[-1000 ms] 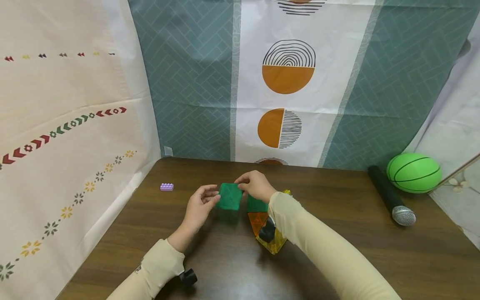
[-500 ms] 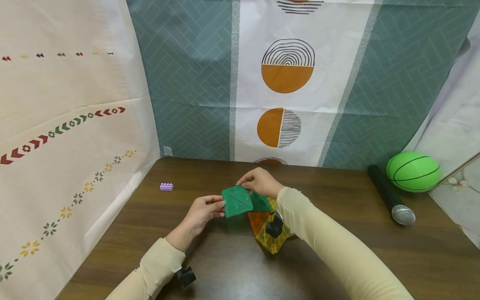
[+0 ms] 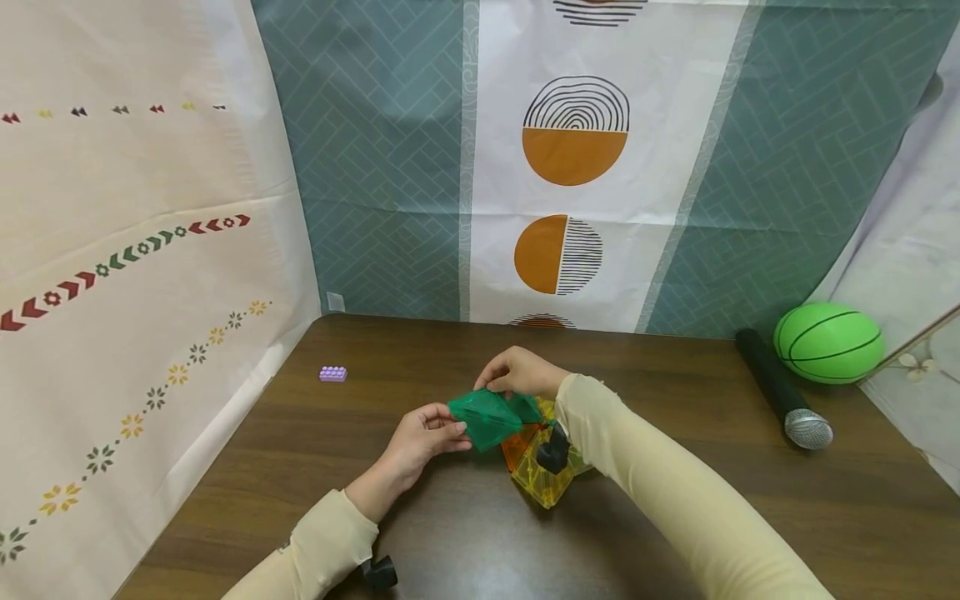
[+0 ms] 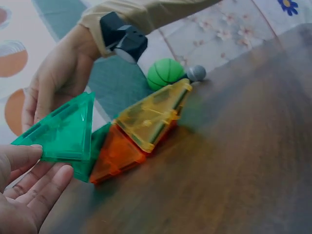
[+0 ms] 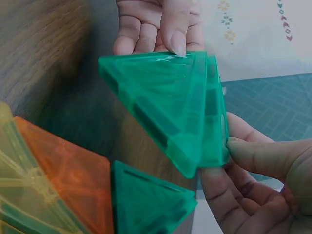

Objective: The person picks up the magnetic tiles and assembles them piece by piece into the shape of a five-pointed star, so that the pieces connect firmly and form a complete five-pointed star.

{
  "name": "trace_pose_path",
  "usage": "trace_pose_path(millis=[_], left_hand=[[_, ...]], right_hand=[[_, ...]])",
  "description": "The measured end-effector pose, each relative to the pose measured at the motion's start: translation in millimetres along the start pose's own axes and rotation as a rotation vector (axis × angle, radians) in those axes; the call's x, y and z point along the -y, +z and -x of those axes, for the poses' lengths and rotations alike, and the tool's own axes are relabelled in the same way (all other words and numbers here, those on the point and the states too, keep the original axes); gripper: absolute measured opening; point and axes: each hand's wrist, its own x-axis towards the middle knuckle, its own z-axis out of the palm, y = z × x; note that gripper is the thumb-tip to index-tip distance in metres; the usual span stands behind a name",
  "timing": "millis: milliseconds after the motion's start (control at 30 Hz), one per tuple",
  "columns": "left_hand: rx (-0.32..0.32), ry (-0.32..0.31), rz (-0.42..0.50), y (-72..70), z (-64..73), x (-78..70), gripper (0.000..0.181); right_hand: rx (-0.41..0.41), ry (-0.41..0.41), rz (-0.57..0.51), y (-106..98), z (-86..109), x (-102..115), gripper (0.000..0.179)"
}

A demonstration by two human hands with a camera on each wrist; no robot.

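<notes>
A pair of green translucent triangular magnetic tiles [image 3: 486, 418], folded along their shared edge, is held over the table. My left hand [image 3: 423, 446] pinches one corner between thumb and fingers. At the far side my right hand [image 3: 517, 372] pinches the other green tile; in the right wrist view its thumb lies on that tile's edge. Just right of the held pair lies a group of joined tiles: an orange triangle [image 4: 118, 153], yellow triangles [image 3: 542, 479] and another green triangle [image 5: 148, 200]. My right forearm partly covers this group in the head view.
On the brown table [image 3: 480, 533] a small purple toy brick [image 3: 333, 374] lies at the back left. A black microphone [image 3: 783, 392] and a green ball [image 3: 828, 343] are at the right. Patterned cloths hang behind and at the sides.
The green tiles have shifted right and toward the joined group, tilting from a flat square to a folded shape. My left hand has moved right with them, its fingers closing in on the corner.
</notes>
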Motion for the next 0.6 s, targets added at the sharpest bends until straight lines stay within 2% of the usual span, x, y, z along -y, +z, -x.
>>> trace_pose_path(millis=[133, 367, 600], left_hand=[[0.006, -0.004, 0.015, 4.2, 2.7, 6.4, 0.015], [0.002, -0.016, 0.021, 11.4, 4.4, 13.5, 0.019], [-0.004, -0.022, 0.024, 16.2, 6.8, 18.3, 0.018]], right_hand=[[0.038, -0.005, 0.023, 3, -2.5, -4, 0.019], [0.074, 0.041, 0.08, 10, -5.7, -12, 0.02], [0.07, 0.023, 0.155, 13, -6.5, -15, 0.019]])
